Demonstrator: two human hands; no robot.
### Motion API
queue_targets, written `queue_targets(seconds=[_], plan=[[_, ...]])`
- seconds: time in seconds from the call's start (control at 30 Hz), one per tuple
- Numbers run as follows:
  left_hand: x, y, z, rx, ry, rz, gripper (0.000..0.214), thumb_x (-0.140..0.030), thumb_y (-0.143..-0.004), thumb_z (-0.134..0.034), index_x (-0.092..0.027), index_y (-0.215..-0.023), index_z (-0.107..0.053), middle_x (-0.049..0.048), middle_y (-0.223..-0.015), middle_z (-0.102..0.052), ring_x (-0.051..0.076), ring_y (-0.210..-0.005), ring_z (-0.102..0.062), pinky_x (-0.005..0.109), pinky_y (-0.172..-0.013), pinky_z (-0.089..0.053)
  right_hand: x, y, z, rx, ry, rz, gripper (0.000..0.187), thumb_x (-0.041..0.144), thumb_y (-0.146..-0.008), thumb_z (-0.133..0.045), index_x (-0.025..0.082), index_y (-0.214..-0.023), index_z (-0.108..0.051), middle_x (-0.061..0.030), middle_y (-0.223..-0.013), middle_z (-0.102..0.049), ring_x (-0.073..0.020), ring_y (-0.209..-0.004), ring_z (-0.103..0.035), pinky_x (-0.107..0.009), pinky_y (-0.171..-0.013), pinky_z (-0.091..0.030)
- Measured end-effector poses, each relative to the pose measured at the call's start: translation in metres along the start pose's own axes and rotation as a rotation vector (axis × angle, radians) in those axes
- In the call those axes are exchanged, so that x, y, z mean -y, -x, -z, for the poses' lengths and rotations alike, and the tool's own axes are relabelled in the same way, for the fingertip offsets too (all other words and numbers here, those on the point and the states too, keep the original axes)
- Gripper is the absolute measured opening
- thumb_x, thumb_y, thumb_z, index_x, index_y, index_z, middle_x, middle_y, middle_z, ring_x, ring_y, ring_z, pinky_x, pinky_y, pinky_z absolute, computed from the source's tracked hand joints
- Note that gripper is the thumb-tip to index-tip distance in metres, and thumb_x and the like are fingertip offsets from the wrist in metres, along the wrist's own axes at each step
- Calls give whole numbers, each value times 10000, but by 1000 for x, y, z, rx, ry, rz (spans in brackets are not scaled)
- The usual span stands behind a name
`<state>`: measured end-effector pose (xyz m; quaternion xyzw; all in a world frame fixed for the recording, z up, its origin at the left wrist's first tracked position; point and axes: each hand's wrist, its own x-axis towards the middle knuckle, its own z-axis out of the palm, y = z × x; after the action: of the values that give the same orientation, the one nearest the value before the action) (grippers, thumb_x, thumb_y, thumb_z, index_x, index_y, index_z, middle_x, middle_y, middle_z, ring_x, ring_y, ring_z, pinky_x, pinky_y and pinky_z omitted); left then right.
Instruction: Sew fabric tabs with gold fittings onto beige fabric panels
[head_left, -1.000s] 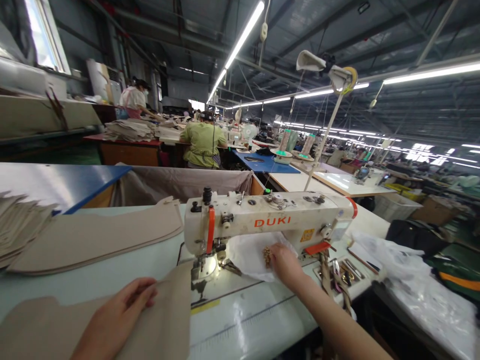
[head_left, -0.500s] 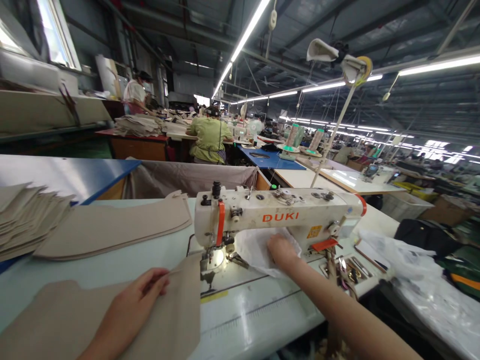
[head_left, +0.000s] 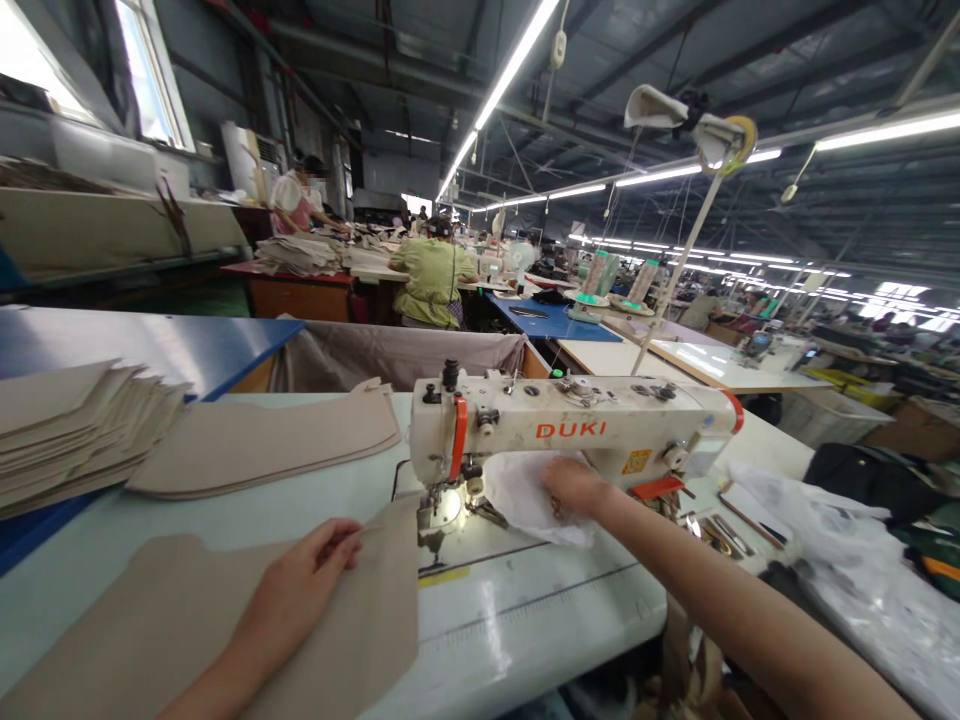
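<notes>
A large beige fabric panel (head_left: 375, 620) lies on the left of the sewing table, its right edge beside the needle area. My left hand (head_left: 311, 575) rests on it, thumb and fingers pinched together at a raised bit of its upper edge. Under the arm of the white DUKI sewing machine (head_left: 570, 425) sits a crumpled white bag (head_left: 517, 490). My right hand (head_left: 574, 487) reaches over the bag with curled fingers; something small and brownish shows beneath them, too unclear to name. The machine's lamp lights the needle plate.
Stacked beige panels (head_left: 75, 420) lie at the left, with another cut panel (head_left: 270, 445) behind my left hand. A small tray of metal tools (head_left: 716, 535) stands right of the machine, near clear plastic wrapping (head_left: 862, 590). A co-worker in a green top (head_left: 433, 275) sits ahead.
The camera view has shifted slightly, moving the scene right. My right hand's fingers have curled over the white bag, and a brownish bit now shows under them. My left hand keeps its pinch.
</notes>
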<state>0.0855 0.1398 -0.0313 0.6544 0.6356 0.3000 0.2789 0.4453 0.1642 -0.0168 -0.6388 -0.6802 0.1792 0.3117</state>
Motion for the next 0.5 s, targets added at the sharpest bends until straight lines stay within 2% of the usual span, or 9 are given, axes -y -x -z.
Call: queue_targets(seconds=[0.13, 0.33, 0.5], plan=[[-3, 1, 1, 4, 18, -11, 318, -479, -700, -422, -246, -810, -610, -14, -628, -685, 218, -680, -655, 263, -662, -463, 1, -6, 3, 97, 143, 26, 338, 189, -791, -675, 136, -513, -490, 50, -554, -531, -116, -642, -578, -291, -709, -487], [-6, 1, 2, 9, 10, -11, 324, -474, -700, -412, -240, -812, -606, -8, -637, -687, 220, -686, -652, 267, -663, -461, 2, -8, 6, 245, 343, 20, 204, 180, -814, -642, 123, -631, -574, 1, -723, -627, -152, -802, -610, -370, -836, -471], [-9, 3, 3, 24, -1, 12, 340, -483, -697, -405, -237, -828, -601, -1, -671, -693, 228, -721, -655, 277, -694, -462, 1, -6, 10, 252, 357, 17, 114, 68, -768, -600, 128, -673, -615, -37, -809, -665, -179, -871, -603, -378, -876, -436]])
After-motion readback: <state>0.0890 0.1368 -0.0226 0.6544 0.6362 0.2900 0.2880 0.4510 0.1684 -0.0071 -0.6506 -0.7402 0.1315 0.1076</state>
